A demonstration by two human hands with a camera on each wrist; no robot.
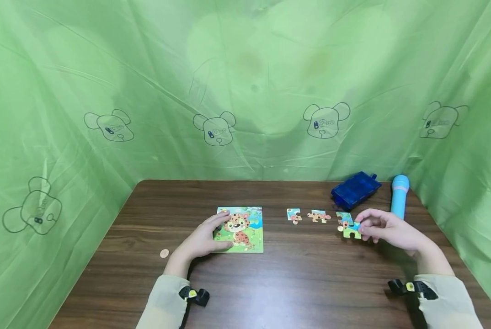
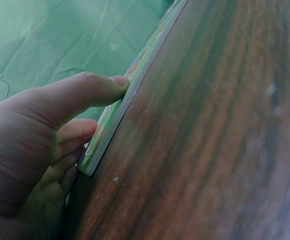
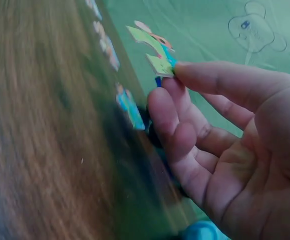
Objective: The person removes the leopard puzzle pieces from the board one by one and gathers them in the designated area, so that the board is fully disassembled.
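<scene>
My left hand (image 1: 204, 235) rests at the left side of a square jigsaw board (image 1: 251, 235) with a spotted leopard cub on it. In the left wrist view its straight thumb (image 2: 92, 90) touches the near edge of the thick board (image 2: 135, 95). My right hand (image 1: 383, 228) pinches a green and blue jigsaw piece (image 1: 352, 232) between thumb and fingertips, raised over the table in the right wrist view. Just behind it lies another jigsaw piece (image 1: 343, 216), partly covered in the head view. Two more, a corner jigsaw piece (image 1: 292, 214) and a spotted jigsaw piece (image 1: 317, 216), lie to the left.
At the back right lies a translucent blue case (image 1: 355, 189). Beside it is a light blue microphone-shaped object (image 1: 399, 201), close behind the right hand. A small pale disc (image 1: 164, 253) lies left of the left wrist. Green cloth (image 1: 253, 155) hangs around the wooden table (image 1: 282, 278).
</scene>
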